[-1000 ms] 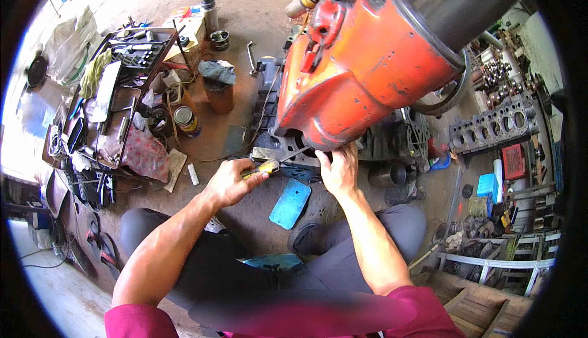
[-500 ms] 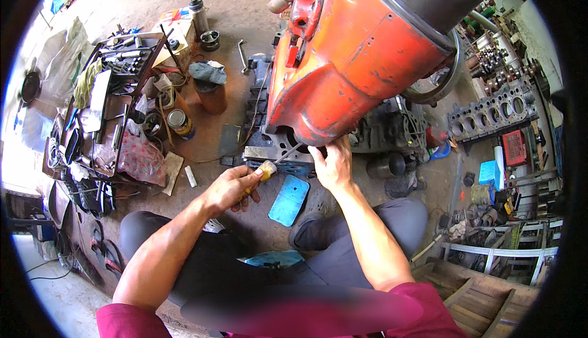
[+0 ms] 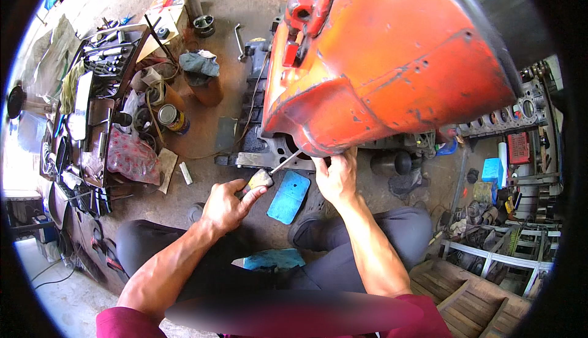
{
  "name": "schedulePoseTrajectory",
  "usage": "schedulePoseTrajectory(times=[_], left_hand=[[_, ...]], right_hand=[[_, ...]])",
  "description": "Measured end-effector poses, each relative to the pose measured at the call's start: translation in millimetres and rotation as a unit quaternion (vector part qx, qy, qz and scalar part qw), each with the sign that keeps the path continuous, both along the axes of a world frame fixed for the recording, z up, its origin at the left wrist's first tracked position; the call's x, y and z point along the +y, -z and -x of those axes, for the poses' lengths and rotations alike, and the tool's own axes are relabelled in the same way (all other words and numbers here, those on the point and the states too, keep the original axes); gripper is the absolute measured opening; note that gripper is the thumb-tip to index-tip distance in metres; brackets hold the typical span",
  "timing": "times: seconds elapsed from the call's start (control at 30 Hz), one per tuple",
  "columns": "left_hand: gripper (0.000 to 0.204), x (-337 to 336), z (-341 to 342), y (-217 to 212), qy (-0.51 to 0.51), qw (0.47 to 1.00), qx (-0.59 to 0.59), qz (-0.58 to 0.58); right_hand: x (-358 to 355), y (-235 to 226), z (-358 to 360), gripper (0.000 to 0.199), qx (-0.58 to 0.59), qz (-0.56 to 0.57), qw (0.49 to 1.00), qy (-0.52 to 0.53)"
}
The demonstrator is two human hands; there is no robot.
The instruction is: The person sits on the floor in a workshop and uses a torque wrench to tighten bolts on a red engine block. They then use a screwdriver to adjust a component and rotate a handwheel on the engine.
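My left hand (image 3: 226, 206) is closed round the yellow handle of a screwdriver (image 3: 283, 163). Its thin metal shank slants up to the right, and the tip goes out of sight at the lower edge of a large orange metal housing (image 3: 367, 74). Just under that edge is my right hand (image 3: 337, 177), with the thumb near the shank and the fingers curled up. Its fingertips are hidden by the housing, so what they grip does not show. Behind and below stands a dark engine block (image 3: 254, 159) with a pale flat end.
A blue flat pad (image 3: 288, 197) lies on the floor between my legs. To the left are a tool tray (image 3: 113, 102), a paint can (image 3: 173, 118) and a rag-topped brown container (image 3: 205, 87). A wrench (image 3: 239, 41) lies farther back. At right are a cylinder block (image 3: 505, 117) and a wooden crate (image 3: 465, 289).
The orange housing looks larger and covers more of the right side. My left hand has moved slightly down and left with the screwdriver, showing more shank. My right hand stays under the housing's edge.
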State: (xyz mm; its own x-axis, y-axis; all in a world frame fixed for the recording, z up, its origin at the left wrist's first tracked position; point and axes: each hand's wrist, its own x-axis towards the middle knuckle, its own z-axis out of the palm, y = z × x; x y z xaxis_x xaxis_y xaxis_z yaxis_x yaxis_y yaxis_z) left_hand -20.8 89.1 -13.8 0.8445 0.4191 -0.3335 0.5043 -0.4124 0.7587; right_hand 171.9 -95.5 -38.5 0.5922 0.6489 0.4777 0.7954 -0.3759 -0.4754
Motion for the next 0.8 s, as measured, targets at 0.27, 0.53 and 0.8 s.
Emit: schedulePoseTrajectory(times=[0.27,0.53,0.8], left_hand=[[0.058,-6,-1,-1,-0.022,0.999,0.027,-0.01],[0.055,-9,6,6,0.014,0.986,-0.01,-0.165],[0.059,5,-2,1,-0.006,0.977,0.079,0.199]], right_hand=[[-1,3,2,0.025,0.023,-0.004,1.0,0.015],[-1,3,2,0.026,0.0,-0.004,1.0,0.025],[1,-6,0,0.033,0.005,0.021,1.0,0.021]])
